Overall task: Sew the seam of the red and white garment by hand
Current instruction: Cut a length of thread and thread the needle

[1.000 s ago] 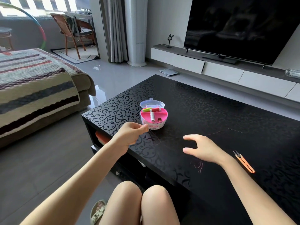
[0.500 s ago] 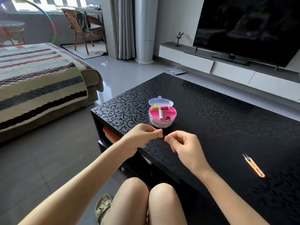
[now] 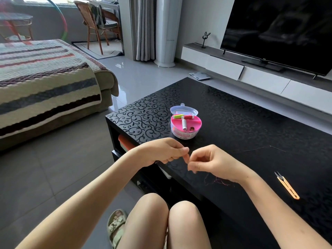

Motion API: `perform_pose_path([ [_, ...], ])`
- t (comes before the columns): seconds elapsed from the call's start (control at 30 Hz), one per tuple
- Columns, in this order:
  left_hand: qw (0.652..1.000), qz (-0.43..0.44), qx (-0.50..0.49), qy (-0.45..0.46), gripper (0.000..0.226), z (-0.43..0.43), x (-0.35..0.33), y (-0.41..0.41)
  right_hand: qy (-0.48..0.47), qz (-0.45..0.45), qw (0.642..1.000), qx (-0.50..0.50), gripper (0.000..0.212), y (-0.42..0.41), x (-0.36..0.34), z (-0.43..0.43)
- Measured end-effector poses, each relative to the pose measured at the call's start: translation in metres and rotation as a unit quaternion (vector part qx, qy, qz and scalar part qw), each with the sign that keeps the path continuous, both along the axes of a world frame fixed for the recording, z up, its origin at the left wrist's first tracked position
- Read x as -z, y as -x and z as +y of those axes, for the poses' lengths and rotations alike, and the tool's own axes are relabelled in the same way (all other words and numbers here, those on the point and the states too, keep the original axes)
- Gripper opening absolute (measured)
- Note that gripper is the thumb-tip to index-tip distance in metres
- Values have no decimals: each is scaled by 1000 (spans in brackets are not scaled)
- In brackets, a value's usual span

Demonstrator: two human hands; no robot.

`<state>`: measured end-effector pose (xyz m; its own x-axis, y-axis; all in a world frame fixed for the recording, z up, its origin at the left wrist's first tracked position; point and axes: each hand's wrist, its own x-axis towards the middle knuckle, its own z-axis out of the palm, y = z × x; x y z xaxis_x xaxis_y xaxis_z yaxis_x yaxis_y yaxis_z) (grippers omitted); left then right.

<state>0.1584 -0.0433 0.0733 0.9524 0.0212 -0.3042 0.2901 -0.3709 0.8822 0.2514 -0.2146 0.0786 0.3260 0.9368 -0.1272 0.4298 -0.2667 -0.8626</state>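
Left hand (image 3: 161, 151) and right hand (image 3: 217, 163), on the near side of the round pink plastic sewing box (image 3: 179, 134): fingers curled, tips pinched, hands almost touching. Held item too fine to discern.

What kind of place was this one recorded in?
Most likely a home living room: a large television stands on a low white console, a sofa with a striped cover sits to the left, and the person works at a black coffee table holding a small sewing kit.
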Motion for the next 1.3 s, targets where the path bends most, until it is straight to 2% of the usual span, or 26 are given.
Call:
perform_pose_path([
  [0.07,999,1,-21,35,34,5,2,0,-15,1,1000,26,15,-3,-1,-2],
  [0.17,994,5,-52,95,33,9,9,3,-55,50,995,64,19,-10,-1,-7],
  [0.33,990,21,-62,125,30,14,24,9,-95,133,982,90,17,-26,-3,-17],
  [0.57,988,40,-56,140,26,16,24,13,-87,145,979,111,18,-36,-5,-25],
  [0.67,978,46,-62,192,24,14,20,14,-46,99,988,105,17,-37,-8,-27],
  [0.77,951,61,-95,289,20,11,16,12,30,7,996,88,9,-36,-8,-30],
  [0.83,939,80,-131,308,18,7,14,9,30,-46,995,80,11,-32,-11,-33],
  [0.97,938,114,-166,281,21,-4,7,6,-15,-95,993,61,7,-13,-18,-33],
  [1.13,954,125,-146,228,21,-15,-2,3,-68,-152,985,54,17,4,-17,-19],
  [1.3,957,148,-139,207,26,-19,-9,0,-76,-200,973,85,20,2,-15,-13],
])
